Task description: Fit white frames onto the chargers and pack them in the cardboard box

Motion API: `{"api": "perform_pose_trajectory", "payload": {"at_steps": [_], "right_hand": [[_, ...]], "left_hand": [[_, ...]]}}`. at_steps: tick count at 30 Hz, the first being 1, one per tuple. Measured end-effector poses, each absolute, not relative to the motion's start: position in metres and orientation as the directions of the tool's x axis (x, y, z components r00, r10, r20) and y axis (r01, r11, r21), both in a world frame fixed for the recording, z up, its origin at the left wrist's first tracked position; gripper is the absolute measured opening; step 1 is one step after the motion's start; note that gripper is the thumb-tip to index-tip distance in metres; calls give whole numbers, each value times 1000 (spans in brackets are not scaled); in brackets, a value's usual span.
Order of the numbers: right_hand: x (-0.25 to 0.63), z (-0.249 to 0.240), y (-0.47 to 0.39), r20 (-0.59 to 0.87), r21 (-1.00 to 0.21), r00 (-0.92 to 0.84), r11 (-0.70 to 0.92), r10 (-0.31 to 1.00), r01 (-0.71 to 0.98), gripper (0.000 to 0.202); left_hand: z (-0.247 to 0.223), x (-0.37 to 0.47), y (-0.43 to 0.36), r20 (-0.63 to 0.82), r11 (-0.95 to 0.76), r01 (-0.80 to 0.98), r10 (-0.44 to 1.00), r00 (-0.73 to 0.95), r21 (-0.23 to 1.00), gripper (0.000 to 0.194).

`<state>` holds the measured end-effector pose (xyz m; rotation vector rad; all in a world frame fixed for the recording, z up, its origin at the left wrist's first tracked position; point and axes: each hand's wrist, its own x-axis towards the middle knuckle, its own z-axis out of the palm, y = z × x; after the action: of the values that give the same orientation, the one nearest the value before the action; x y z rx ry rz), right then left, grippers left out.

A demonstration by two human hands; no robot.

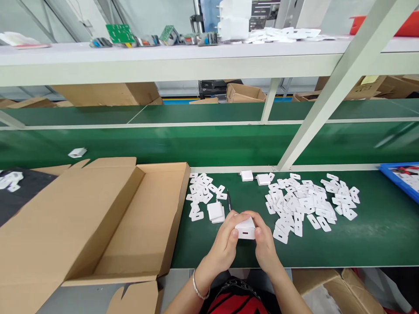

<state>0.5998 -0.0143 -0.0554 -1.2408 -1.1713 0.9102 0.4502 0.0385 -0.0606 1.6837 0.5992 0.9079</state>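
Note:
Both my hands grip one white USB charger [246, 230], its slotted end facing me. My left hand [224, 244] closes on its left side, fingers over the top. On the opposite side my right hand [264, 242] holds it with thumb and fingers. Just beyond my left hand lie stacked white square covers [215, 211] and a dark pen-like tool [229, 200]. Small white slotted plates [303, 200] form a big loose pile to the right, and a smaller group of plates [200, 189] lies to the left. Two white chargers [246, 175] rest at the back of the bench.
An open cardboard box [131, 226] takes up the left side. A blue tray [401, 179] sits at the right edge. A slanted white post [327, 100] rises behind the plates to a shelf [196, 65] with circuit boards. A white piece [77, 152] lies on the green belt.

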Motion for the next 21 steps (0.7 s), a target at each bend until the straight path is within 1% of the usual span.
{"api": "perform_pose_trajectory", "payload": {"at_steps": [3, 8, 11, 14, 16, 21], "right_hand": [[599, -58, -15, 167, -983, 219, 146, 961, 110, 46], [599, -59, -14, 166, -979, 226, 134, 960, 152, 40], [599, -56, -14, 164, -975, 207, 126, 965, 183, 37], [599, -55, -13, 143, -969, 204, 96, 968, 227, 40], [599, -55, -13, 113, -970, 212, 62, 971, 235, 43], [597, -60, -14, 68, -979, 210, 24, 975, 204, 47]], "left_hand": [[-63, 451, 37, 269, -300, -40, 778, 568, 953, 48], [-63, 450, 37, 236, -290, 4, 788, 569, 957, 41], [-65, 450, 38, 263, -310, -7, 793, 550, 951, 40], [-71, 450, 38, 270, -304, -23, 804, 529, 952, 40], [-74, 451, 37, 239, -269, -20, 816, 525, 963, 42], [-76, 451, 35, 166, -206, 19, 838, 519, 978, 54]]}}
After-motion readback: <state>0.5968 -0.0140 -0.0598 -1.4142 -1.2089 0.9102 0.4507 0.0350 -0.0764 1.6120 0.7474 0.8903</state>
